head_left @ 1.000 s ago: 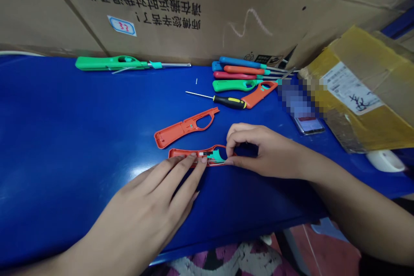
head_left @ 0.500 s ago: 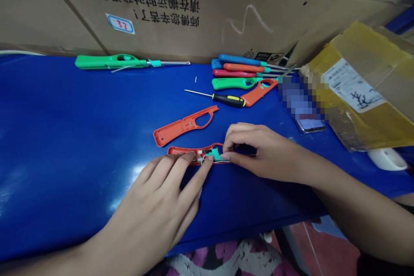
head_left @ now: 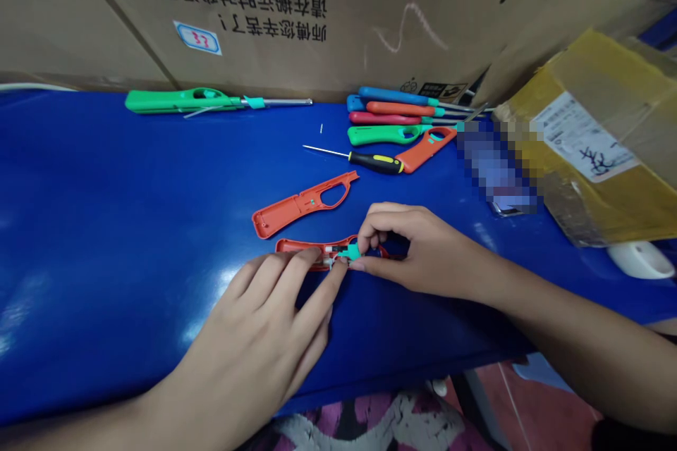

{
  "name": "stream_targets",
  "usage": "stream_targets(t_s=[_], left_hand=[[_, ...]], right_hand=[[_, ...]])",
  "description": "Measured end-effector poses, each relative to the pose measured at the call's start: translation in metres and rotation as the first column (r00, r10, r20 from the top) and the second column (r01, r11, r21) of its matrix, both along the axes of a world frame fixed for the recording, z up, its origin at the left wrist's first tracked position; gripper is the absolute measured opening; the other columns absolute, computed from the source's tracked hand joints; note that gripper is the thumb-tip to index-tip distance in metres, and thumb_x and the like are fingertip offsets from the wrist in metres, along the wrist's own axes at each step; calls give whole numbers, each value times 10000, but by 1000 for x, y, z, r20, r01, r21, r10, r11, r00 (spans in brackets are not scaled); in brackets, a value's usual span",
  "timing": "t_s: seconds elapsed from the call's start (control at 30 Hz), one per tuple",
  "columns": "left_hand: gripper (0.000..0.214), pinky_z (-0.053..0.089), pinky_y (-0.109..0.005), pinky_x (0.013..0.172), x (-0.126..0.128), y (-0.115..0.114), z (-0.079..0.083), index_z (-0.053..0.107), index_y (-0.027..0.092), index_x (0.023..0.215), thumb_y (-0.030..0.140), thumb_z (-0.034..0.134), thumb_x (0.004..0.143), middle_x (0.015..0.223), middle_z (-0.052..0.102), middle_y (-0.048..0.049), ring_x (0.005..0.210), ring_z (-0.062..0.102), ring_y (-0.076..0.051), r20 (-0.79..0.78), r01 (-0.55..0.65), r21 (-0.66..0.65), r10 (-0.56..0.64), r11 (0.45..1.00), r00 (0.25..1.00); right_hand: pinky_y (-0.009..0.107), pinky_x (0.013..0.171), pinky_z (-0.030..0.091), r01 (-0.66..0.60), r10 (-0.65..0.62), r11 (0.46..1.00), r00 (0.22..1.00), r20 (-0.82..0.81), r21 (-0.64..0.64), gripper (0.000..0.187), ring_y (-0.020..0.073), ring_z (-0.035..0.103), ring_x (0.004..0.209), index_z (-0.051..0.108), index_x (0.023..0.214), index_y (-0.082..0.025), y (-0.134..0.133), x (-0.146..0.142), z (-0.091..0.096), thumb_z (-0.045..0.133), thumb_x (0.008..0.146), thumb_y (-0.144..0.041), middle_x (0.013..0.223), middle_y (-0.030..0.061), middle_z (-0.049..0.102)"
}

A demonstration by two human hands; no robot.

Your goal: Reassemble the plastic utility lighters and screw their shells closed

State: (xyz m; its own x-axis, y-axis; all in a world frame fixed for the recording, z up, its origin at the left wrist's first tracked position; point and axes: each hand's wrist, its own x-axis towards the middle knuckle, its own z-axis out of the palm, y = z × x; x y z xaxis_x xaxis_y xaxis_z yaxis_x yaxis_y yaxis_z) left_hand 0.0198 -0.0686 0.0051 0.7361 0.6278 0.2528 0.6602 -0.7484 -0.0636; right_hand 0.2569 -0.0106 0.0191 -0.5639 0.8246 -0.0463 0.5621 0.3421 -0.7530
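An open orange lighter half-shell (head_left: 296, 246) with its inner parts lies on the blue table (head_left: 106, 225). My left hand (head_left: 264, 338) rests flat on it, fingers stretched out, fingertips pressing the shell. My right hand (head_left: 417, 246) pinches the small teal trigger piece (head_left: 350, 251) seated in the shell. The other orange half-shell (head_left: 304, 203) lies empty just behind.
A black-and-yellow screwdriver (head_left: 364, 161) lies beyond the shells. Several coloured lighters (head_left: 391, 120) are stacked at the back, a green one (head_left: 185, 100) at the back left. Cardboard boxes (head_left: 317, 7) wall the rear; a yellow taped parcel (head_left: 592, 148) and a phone (head_left: 508, 206) sit right.
My right hand has slid left along the shell and now pinches the teal trigger piece. My left hand has barely shifted.
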Motion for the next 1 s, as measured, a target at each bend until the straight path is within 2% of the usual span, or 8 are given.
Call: stream_targets(t_s=[0.17,0.27,0.37,0.5,0.6,0.73,0.9,1.0], left_hand=[[431,524,-460,700,-2,-1,0,654,156,1321,237,533,915,1099,654,-190,914,596,-347,16,-4,-2,4,1000,1000],[445,521,-461,714,-3,-1,0,640,158,1344,241,537,920,1129,648,-192,936,594,-350,3,-3,-3,3,1000,1000],[453,518,-457,739,-4,-2,-1,628,161,1362,245,537,926,1158,643,-184,973,588,-349,-4,6,-2,-6,1000,1000],[482,518,-453,747,-4,-2,-1,602,164,1396,240,540,924,1155,641,-171,972,579,-336,-13,12,-9,-12,1000,1000],[511,515,-446,728,-5,-3,0,580,176,1424,237,547,917,1148,637,-170,944,576,-331,-29,12,-18,-13,1000,1000],[516,515,-443,742,-4,-4,0,579,178,1426,235,556,915,1133,636,-168,941,575,-328,-38,13,-10,-14,1000,999],[512,521,-442,748,-3,-4,2,591,182,1415,238,572,906,1147,638,-170,961,577,-334,-49,10,-10,-10,1000,999],[523,526,-438,750,-4,-4,4,579,197,1429,236,578,908,1158,640,-169,955,581,-327,-51,12,-16,-13,1000,999]], right_hand=[[243,712,444,-10,9,999,999,38,37,141,105,557,787,654,834,-192,0,1,0,770,849,-271,842,-24,594],[257,739,462,-47,46,999,997,63,17,136,115,570,816,676,917,-201,1,7,6,754,867,-301,911,-10,607],[273,812,476,-85,85,996,993,81,-3,109,127,597,888,685,990,-210,0,14,11,721,891,-235,982,3,634],[277,814,487,-2,1,1000,1000,27,19,48,135,621,888,687,915,-202,-10,19,8,676,908,-155,944,16,652],[307,822,481,38,-35,992,999,-24,119,48,152,617,887,689,903,-211,-18,20,2,665,921,-172,931,27,654],[365,849,447,44,-48,970,999,12,241,86,180,602,914,683,889,-220,-28,19,-4,628,953,-201,946,39,659],[402,886,419,129,-154,949,986,66,286,105,189,598,907,664,840,-212,-37,15,-7,652,941,-238,960,39,655],[388,885,435,159,-174,957,984,42,241,89,185,602,911,659,836,-208,-36,14,-7,673,923,-225,969,39,660]])
